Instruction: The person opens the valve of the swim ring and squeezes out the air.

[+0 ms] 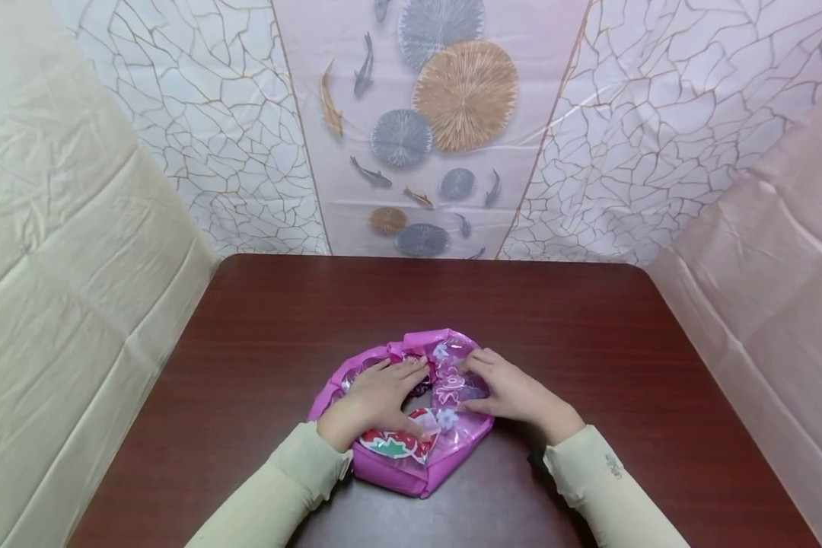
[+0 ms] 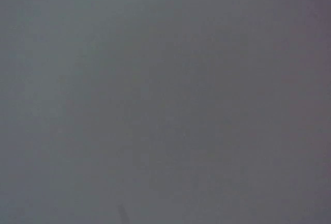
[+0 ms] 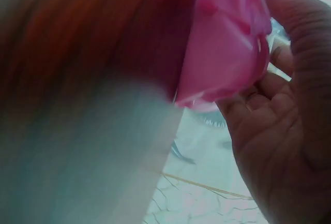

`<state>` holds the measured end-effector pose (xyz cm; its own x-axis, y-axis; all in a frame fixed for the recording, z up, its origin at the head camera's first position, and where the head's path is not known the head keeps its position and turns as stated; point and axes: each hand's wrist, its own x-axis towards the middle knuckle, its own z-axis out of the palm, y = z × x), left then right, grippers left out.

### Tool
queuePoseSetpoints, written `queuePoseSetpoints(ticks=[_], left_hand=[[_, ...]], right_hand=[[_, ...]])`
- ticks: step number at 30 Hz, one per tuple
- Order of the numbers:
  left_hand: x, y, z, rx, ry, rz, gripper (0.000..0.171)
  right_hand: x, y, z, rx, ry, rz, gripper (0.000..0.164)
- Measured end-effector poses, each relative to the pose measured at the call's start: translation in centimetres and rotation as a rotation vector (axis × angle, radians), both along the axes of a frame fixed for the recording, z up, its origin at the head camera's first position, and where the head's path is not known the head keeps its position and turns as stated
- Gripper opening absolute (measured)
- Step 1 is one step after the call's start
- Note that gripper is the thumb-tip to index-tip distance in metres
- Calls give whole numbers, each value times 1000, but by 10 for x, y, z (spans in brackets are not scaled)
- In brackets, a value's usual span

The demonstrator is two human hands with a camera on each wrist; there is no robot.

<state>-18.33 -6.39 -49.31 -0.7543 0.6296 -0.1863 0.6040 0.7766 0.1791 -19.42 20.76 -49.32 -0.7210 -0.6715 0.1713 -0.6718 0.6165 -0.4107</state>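
Observation:
A pink inflatable swim ring (image 1: 462, 438), soft and creased, lies on the table. Its upper side is clear plastic with white flowers and a red strawberry print (image 1: 393, 447). My left hand (image 1: 378, 399) rests palm down across the ring's left part, fingers extended and thumb spread over the print. On the ring's right side, my right hand (image 1: 514, 388) lies with fingers and thumb spread apart, touching the plastic. The right wrist view shows the pink side wall (image 3: 222, 53) beside the right thumb (image 3: 305, 38). Only a grey blur appears in the left wrist view.
The dark red-brown wooden table (image 1: 260, 320) extends around the ring. Patterned sheeting (image 1: 226, 114) hangs behind its far edge, with beige sheeting (image 1: 68, 266) along the left and a similar sheet (image 1: 760, 304) on the right.

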Motion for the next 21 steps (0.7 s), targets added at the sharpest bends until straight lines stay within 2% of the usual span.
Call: queuePoseSetpoints(ticks=[3,5,9,14,21], left_hand=[[-1,0,2,11,-3,7,116],[-1,0,3,16,0,3,114],[-1,-1,6,39,33,-23,102],[-2,-2,8,80,62,-62,86],[-3,-4,4,93,92,-69,88]], right_hand=[[0,1,3,2,51,-6,52],[1,2,4,0,55,-4,50],[2,3,5,1,15,27,36],[0,3,4,-15,-16,107,22],[-3,3,0,-17,-20,161,16]])
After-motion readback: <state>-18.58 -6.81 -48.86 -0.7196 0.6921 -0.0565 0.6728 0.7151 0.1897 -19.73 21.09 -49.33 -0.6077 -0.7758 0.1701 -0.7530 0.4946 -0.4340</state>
